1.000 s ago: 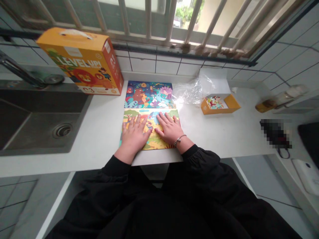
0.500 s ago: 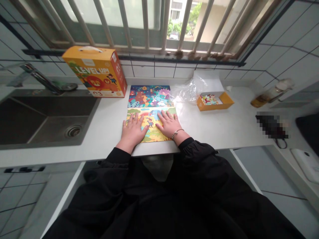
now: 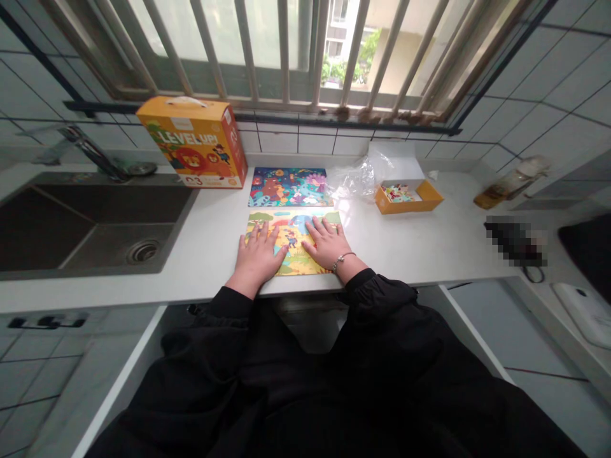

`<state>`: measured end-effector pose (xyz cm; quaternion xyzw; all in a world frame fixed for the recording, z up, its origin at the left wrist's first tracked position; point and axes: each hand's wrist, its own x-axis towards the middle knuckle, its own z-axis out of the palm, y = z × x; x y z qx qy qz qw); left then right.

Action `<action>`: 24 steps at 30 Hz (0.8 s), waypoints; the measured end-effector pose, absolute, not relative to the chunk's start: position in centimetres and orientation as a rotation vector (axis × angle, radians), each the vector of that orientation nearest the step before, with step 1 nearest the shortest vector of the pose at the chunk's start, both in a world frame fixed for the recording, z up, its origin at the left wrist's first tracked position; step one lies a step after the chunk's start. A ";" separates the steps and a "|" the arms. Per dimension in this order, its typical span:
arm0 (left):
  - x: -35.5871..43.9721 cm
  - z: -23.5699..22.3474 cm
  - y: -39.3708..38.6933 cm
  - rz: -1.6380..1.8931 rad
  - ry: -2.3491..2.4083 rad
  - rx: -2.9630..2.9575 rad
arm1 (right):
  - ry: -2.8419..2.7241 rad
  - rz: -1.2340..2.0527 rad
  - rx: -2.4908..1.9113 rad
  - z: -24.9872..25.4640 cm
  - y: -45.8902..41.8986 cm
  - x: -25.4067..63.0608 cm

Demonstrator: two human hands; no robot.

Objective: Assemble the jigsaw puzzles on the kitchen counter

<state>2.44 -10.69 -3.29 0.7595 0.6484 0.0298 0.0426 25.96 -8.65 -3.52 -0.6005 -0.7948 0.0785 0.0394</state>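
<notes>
A bright yellow picture puzzle (image 3: pixel 298 261) lies flat near the counter's front edge. My left hand (image 3: pixel 260 254) rests palm down on its left side, fingers spread. On its right side lies my right hand (image 3: pixel 328 243), also flat with fingers apart and a bracelet at the wrist. Parts of the picture are covered by both hands. Just behind it, across a narrow gap, is a dark blue picture puzzle (image 3: pixel 291 186) with colourful animals.
An orange "LEVEL UP!" box (image 3: pixel 195 146) stands back left beside the sink (image 3: pixel 179 235). Clear plastic wrap (image 3: pixel 356 178) and an open yellow box (image 3: pixel 408 205) holding colourful pieces lie to the right. Farther right are a bottle (image 3: pixel 508 184) and a blurred dark object (image 3: pixel 515 240).
A narrow gap has opened between the yellow puzzle and the dark blue one, which touched before. Both hands stay flat on the yellow puzzle. The camera view has shifted slightly.
</notes>
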 end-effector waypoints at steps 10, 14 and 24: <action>3.1 -3.0 -9.2 -0.068 1.951 2.298 | -2.502 0.246 -1.835 -3.7 -7.8 26.0; 4.4 -2.9 -7.6 -0.094 1.885 2.347 | -2.538 0.239 -1.792 -3.7 -6.8 26.4; 6.1 -1.1 -2.2 -0.074 1.682 2.481 | -2.482 0.071 -1.693 -2.8 -4.2 27.0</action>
